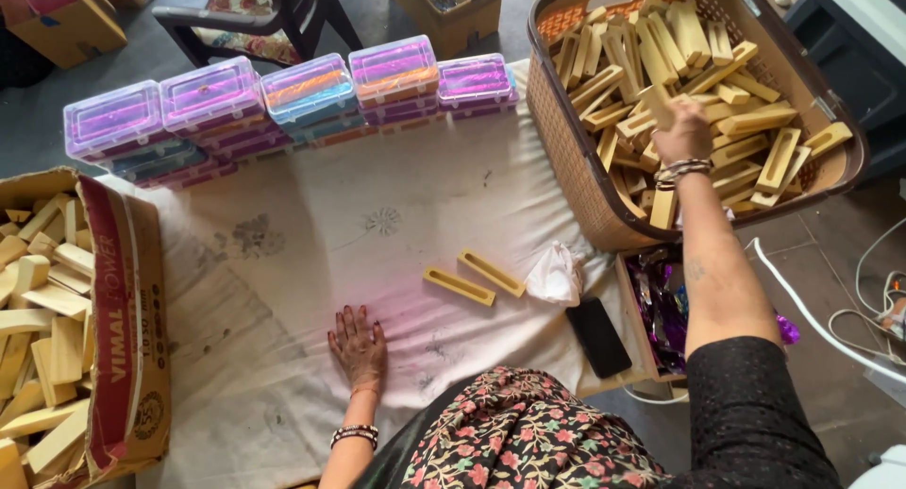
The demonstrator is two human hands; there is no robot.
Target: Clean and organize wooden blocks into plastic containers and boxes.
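one wooden block sat pinched in my right hand over the basket; i judged a firm grip mattered. my left hand lay flat and empty on the cloth.

Home workshop: wooden blocks heaped in basket, stacked plastic cases.

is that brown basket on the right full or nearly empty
Fairly full. The brown basket holds a deep heap of yellow wooden blocks covering its bottom, and the right hand reaches into the pile.

Matt wooden blocks, woven plastic basket, stained cloth
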